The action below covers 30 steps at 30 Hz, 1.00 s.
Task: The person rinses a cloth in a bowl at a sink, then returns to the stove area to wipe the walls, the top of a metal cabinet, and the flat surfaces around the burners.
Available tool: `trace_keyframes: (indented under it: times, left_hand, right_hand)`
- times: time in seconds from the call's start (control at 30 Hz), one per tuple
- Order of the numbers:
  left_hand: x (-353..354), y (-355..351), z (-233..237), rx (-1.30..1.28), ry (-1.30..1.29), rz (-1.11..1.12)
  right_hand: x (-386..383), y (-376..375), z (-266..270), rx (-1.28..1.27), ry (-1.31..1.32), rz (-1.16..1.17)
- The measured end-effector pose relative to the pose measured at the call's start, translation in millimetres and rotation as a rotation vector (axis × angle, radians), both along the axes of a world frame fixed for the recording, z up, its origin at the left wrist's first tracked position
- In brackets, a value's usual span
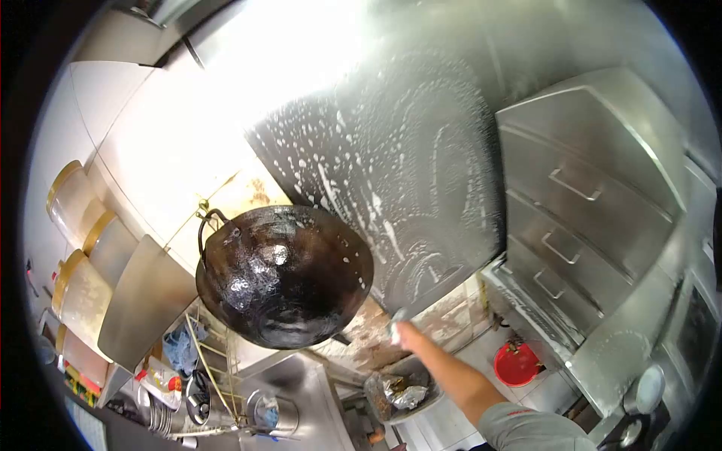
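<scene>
My right hand [407, 335] reaches in from the lower right, on a bare forearm below a grey short sleeve. Its fingers are closed around a small grey-white pad [396, 325], whose exact kind is too small to tell. The hand is at the lower edge of a dark metal panel [451, 188] streaked and spotted with white suds. To the left of the hand, a large blackened wok [286, 278] hangs by a loop handle from a hook on the wall, its surface wet and shiny. My left hand is out of view.
Steel drawers [571, 218] stand to the right, above a red basin [517, 364] on the floor. Lidded plastic tubs [83, 293] line the left side. Below the wok are a steel counter [320, 402], a wire rack [214, 361] and a bin [421, 364] holding crumpled foil.
</scene>
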<state>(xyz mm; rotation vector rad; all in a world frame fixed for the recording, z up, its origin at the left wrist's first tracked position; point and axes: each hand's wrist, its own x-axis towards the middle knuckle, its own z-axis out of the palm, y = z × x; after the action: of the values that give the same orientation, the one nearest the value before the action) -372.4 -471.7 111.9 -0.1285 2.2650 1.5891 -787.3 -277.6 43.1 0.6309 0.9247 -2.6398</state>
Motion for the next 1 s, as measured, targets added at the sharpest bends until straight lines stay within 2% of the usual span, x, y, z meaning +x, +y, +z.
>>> trace_keyframes:
  times: [0.03,0.1,0.17,0.23,0.3,0.33,0.4,0.43,0.47,0.5,0.53,0.57,0.63,0.73,0.93,1.0]
  left_hand:
    - [-10,-3,-5,0.002,0.048,-0.02]
    - [-22,-6,-15,0.019,0.079,-0.089]
    - [-33,-5,-25,0.037,0.084,-0.183]
    - [-45,1,-32,0.063,0.083,-0.298]
    - [-51,10,-45,0.098,0.085,-0.398]
    - [-52,14,-51,0.113,0.083,-0.444]
    - [-56,24,-61,0.15,0.09,-0.525]
    - [-57,29,-65,0.173,0.094,-0.569]
    - [-58,36,-68,0.188,0.096,-0.617]
    - [-57,45,-71,0.201,0.095,-0.664]
    - [-54,58,-58,0.062,0.141,-0.76]
    - [-51,74,-44,0.057,0.121,-0.806]
    - [-37,100,-17,0.035,0.28,-0.944]
    - [-21,134,20,0.086,0.154,-0.938]
    - [-4,160,27,0.086,0.168,-0.894]
    - [2,164,17,0.059,0.176,-0.875]
  right_hand:
    - [15,-7,-6,0.024,0.117,0.062]
    - [72,8,20,0.089,0.15,0.177]
    - [150,40,37,0.313,0.223,0.161]
    - [236,80,29,0.583,0.192,0.1]
    - [321,138,-15,0.928,-0.095,0.133]
    - [375,164,-23,1.167,0.01,0.029]
    - [477,222,-41,1.351,-0.239,-0.1]
    - [521,247,-4,1.22,-0.55,0.028]
    - [566,252,25,1.509,-0.62,-0.189]
    - [606,264,23,1.546,-0.653,-0.444]
    - [642,277,35,1.701,-0.636,-0.547]
    - [668,289,44,1.722,-0.688,-0.674]
    - [706,297,72,1.73,-0.726,-0.872]
    - [727,299,110,1.631,-0.8,-0.899]
    - [711,349,125,1.766,-0.577,-0.9]
    - [693,381,133,1.936,-0.611,-0.769]
